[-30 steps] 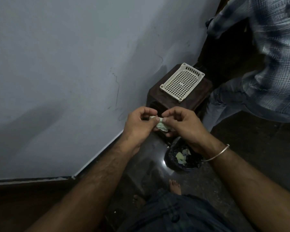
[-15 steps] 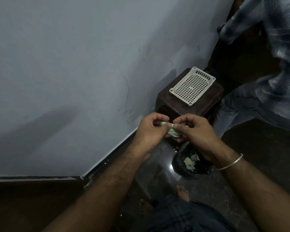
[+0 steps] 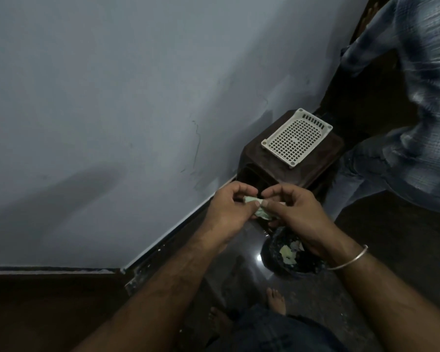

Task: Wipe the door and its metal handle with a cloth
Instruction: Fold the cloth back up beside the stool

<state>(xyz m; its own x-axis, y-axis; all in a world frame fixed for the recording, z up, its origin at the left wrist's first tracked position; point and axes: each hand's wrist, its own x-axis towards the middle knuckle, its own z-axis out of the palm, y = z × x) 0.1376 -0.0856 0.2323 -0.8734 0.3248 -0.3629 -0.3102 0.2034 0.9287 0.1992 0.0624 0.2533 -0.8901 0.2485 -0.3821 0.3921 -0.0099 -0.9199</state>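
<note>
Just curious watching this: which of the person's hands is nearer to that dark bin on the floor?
Right. The right hand hovers directly above the bin; the left hand is off to its left.

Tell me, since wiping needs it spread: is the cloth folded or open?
Bunched up: the cloth is a small crumpled wad pinched between both hands, left and right.

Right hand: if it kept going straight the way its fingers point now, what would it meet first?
The right hand points left at the left hand; their fingertips nearly touch over the small pale cloth both pinch, so probably the left hand's fingers, though depth is unclear.
</note>
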